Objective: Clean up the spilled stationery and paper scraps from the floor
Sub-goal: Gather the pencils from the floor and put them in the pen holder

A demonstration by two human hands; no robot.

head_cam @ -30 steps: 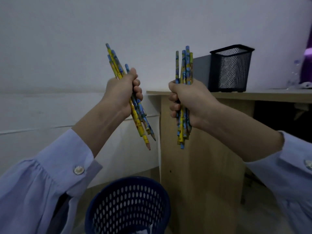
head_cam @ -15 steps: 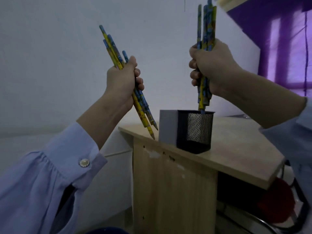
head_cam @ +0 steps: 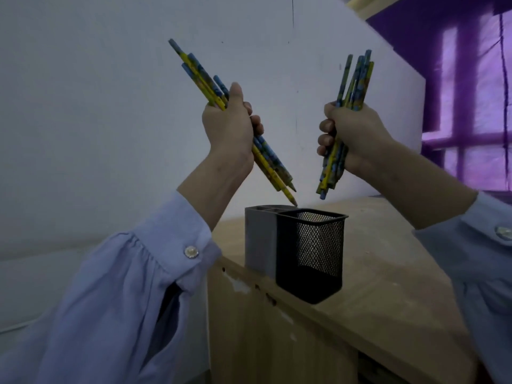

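My left hand (head_cam: 228,126) grips a bundle of several yellow-and-blue pencils (head_cam: 199,76), slanted so the tips point down to the right. The lowest tip hangs just above the rim of a black mesh pen holder (head_cam: 310,250). My right hand (head_cam: 352,137) grips a second bundle of yellow-and-blue pencils (head_cam: 356,79), nearly upright, its lower ends a little above the holder. The holder stands on a wooden desk (head_cam: 388,273), and nothing shows inside it. A grey compartment box (head_cam: 259,239) stands against its left side.
A white wall fills the background. A window with purple light (head_cam: 476,106) is at the right. The desk's front edge (head_cam: 304,309) runs diagonally from the holder toward the lower right. The floor is out of view.
My right hand has come down and moved right, with its pencil ends off the holder's middle. My left hand has shifted right, bringing its pencil tips over the holder's rim.
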